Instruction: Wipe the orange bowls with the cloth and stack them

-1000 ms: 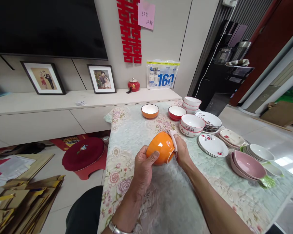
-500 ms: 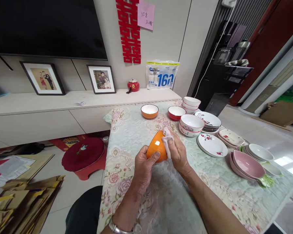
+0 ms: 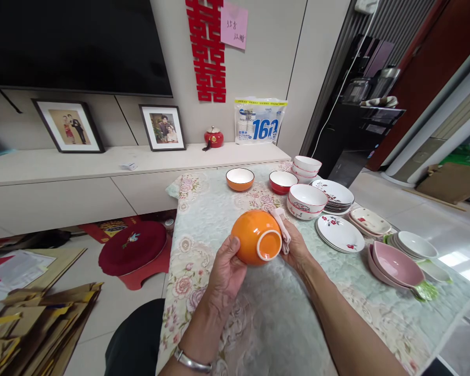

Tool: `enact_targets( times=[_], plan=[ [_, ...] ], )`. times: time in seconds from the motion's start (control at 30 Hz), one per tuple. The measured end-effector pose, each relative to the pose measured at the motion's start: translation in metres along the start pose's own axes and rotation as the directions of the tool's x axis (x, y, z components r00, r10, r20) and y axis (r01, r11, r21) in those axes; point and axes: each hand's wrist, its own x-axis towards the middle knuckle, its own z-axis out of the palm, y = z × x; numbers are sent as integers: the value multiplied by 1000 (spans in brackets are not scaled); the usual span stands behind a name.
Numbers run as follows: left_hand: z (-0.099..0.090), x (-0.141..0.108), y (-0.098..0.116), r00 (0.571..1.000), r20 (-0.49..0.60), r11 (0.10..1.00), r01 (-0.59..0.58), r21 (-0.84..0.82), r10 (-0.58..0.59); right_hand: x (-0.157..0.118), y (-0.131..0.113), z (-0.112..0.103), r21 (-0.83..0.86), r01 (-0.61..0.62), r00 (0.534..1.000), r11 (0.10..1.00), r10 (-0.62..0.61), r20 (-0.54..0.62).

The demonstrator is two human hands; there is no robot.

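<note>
An orange bowl [image 3: 247, 235] is held above the table, tilted so its white-ringed base faces me. My left hand [image 3: 227, 263] grips its left rim, with the thumb on the outside and the fingers mostly hidden behind. At the bowl's right side my right hand [image 3: 295, 243] is closed on a pale pink cloth [image 3: 282, 230], which presses against the bowl's wall. Beyond them on the tablecloth sit another orange bowl [image 3: 239, 179] with a white inside and a red bowl [image 3: 283, 181], both upright.
Stacked white bowls [image 3: 307, 201], flowered plates [image 3: 340, 233] and pink leaf-shaped dishes [image 3: 398, 262] crowd the table's right side. A floral cloth [image 3: 203, 235] covers the table. Left of it, a red stool [image 3: 133, 248] and flattened cardboard [image 3: 43, 334] lie on the floor.
The orange bowl has turned so its base now shows towards me. My right hand and the cloth have moved from its front to its right side; my left thumb has shifted to the left edge.
</note>
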Motion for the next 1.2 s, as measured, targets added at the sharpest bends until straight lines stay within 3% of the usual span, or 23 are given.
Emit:
enact_targets(
  times=[0.17,0.37,0.53,0.67,0.77,0.87,1.0,1.1,1.2],
  plan=[
    [3,4,2,982,-169,988,56,-147,-81,0,-4,-6,24,-110,990,994,107,90],
    [7,10,0,970,-220,986,65,-153,-98,-4,-5,-1,69,-102,992,992,97,77],
    [1,10,-6,982,-184,999,33,-15,-35,-7,-10,3,93,-58,998,994,60,-19],
    [-1,4,-5,992,-118,979,63,193,-41,-12,-14,2,-63,67,996,996,-70,-45],
    [-1,2,-3,994,-58,963,100,248,-89,-17,-13,3,-346,226,969,910,-248,-18],
    [-2,4,-2,991,-11,975,132,180,-132,-23,-9,6,-628,381,915,679,-375,150],
    [-1,5,0,993,29,989,108,102,-112,-32,-7,15,-703,575,818,418,-281,502],
    [2,2,3,997,52,992,58,110,-65,-38,-11,21,-669,654,742,352,-131,657],
    [2,0,3,997,42,989,60,134,-66,-41,-19,24,-647,653,713,393,-32,700]
  ],
)
